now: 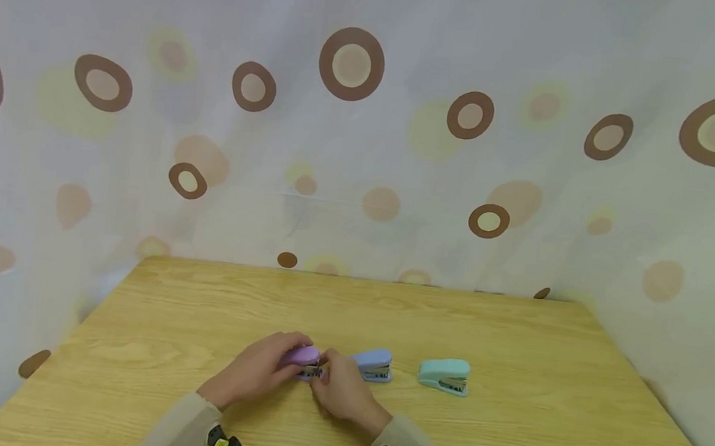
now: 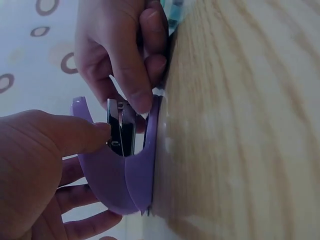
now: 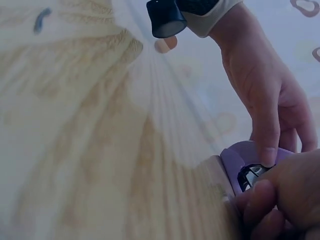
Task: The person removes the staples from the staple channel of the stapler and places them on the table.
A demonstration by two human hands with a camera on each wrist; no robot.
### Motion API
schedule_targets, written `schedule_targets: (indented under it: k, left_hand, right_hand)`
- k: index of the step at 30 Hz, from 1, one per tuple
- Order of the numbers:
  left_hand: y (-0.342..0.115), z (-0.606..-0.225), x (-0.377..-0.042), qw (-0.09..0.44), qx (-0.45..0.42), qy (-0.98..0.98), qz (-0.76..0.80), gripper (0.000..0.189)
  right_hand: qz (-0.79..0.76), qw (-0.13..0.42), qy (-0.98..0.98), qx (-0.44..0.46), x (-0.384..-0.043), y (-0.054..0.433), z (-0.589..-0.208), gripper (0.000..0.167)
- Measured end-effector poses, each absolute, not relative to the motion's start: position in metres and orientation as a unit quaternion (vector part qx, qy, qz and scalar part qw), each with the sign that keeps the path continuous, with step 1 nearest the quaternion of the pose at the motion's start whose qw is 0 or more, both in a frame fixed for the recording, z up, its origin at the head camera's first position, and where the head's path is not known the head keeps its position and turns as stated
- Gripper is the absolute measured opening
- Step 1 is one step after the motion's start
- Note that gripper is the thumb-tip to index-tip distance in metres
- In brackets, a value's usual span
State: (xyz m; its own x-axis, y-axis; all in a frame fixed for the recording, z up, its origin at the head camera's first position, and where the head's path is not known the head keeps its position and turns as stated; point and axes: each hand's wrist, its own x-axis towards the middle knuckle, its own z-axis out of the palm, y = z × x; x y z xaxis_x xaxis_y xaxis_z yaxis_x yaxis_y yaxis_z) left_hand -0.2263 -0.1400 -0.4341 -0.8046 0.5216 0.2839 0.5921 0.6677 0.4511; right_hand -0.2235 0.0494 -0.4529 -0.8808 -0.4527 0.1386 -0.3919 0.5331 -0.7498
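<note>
A purple stapler [image 1: 301, 354] stands on the wooden table, left of the middle. My left hand [image 1: 257, 370] grips it from the left, thumb along the near side and fingers around the far side. At its front end my right hand [image 1: 345, 392] pinches, the thumb [image 2: 131, 85] by the tip of the base and other fingers partly hidden behind. In the left wrist view the purple cover stands apart from the metal staple channel [image 2: 121, 127]. Just beyond my right hand is a blue stapler [image 1: 374, 361], partly covered by that hand.
A mint green stapler [image 1: 445, 371] stands farther right on the wooden table [image 1: 504, 437]. Behind the table and along its sides hangs a pale curtain [image 1: 401, 149] with brown rings and dots. Each wrist wears a dark strapped device [image 1: 225, 445].
</note>
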Motion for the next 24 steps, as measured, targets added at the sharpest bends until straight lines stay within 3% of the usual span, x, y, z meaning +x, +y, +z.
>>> schedule_targets:
  k: [6,17,24]
  left_hand:
    - [-0.134,-0.433,-0.230,0.074,-0.330,-0.906,-0.254,0.035]
    - [-0.136,-0.428,-0.237,0.103,-0.354,-0.893,-0.257,0.034]
    - [-0.154,-0.434,-0.236,0.018,-0.294,-0.852,-0.434,0.027]
  right_hand:
    - [-0.400,-0.028,0.884,-0.241,-0.222,0.046,-0.455,0.018]
    - [-0.382,-0.043,0.891,-0.240,-0.225,0.045,-0.452,0.018]
    - [-0.404,-0.002,0.887,-0.224,-0.220,0.045,-0.452,0.019]
